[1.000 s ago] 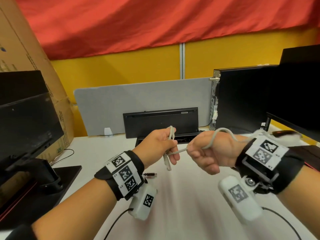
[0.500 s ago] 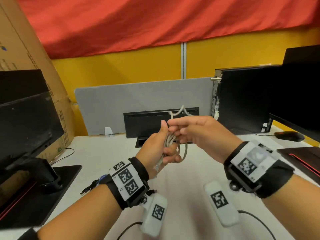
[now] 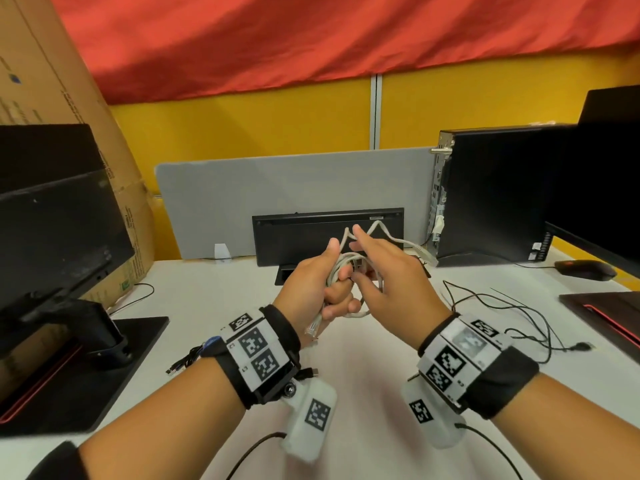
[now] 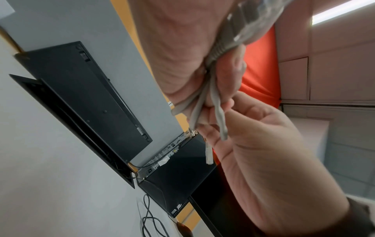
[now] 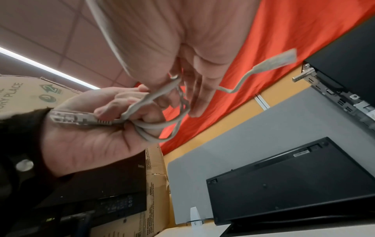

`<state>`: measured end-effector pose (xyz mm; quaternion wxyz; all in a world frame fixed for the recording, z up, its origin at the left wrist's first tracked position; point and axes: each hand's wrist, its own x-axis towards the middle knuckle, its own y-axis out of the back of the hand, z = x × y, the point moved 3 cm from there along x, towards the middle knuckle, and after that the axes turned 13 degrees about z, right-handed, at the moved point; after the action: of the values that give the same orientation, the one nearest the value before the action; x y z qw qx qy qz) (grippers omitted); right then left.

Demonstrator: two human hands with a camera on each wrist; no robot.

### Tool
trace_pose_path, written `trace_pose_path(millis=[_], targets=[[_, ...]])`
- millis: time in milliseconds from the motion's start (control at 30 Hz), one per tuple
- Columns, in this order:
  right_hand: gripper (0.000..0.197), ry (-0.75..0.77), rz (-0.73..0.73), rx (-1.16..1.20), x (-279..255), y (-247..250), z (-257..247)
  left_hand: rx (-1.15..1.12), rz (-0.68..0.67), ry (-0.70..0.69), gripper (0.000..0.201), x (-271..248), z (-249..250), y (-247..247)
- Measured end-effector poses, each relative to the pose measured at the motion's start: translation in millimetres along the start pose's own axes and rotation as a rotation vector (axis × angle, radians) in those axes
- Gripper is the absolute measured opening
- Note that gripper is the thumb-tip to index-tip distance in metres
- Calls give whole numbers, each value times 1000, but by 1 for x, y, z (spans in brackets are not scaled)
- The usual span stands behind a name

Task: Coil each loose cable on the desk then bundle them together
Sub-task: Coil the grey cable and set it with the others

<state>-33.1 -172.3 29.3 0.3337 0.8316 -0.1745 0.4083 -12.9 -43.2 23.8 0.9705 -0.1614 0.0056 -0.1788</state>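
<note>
A grey network cable (image 3: 341, 268) is gathered in loops in my left hand (image 3: 311, 285), which grips the bundle above the desk (image 3: 363, 358). One clear plug (image 3: 311, 329) hangs below that fist, also seen as the plug (image 5: 71, 119) in the right wrist view. My right hand (image 3: 384, 271) is against the coil with straight, spread fingers. The cable's tail runs between its thumb and fingers, and the free plug (image 3: 428, 257) sticks out to the right. Loose black cables (image 3: 502, 306) lie on the desk to the right. Another black cable bundle (image 3: 183, 360) lies by my left wrist.
A black keyboard (image 3: 294, 233) leans on a grey divider (image 3: 242, 188) behind my hands. A PC tower (image 3: 491, 192) and a mouse (image 3: 585, 270) are at the right. A monitor (image 3: 52, 220) on its stand and a cardboard box (image 3: 45, 74) are at the left.
My right hand drew the cable out to the right, then brought it back over the coil in my left hand. Its fingers have straightened, and the tail now points right.
</note>
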Motion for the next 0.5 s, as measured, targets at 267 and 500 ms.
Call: trace_pose_path(millis=[267, 500], targets=[[34, -142, 130, 52, 2, -9, -8, 101, -92, 6, 53, -2, 0, -1], [16, -110, 59, -105, -4, -16, 1, 425, 70, -74, 52, 5, 9, 11]])
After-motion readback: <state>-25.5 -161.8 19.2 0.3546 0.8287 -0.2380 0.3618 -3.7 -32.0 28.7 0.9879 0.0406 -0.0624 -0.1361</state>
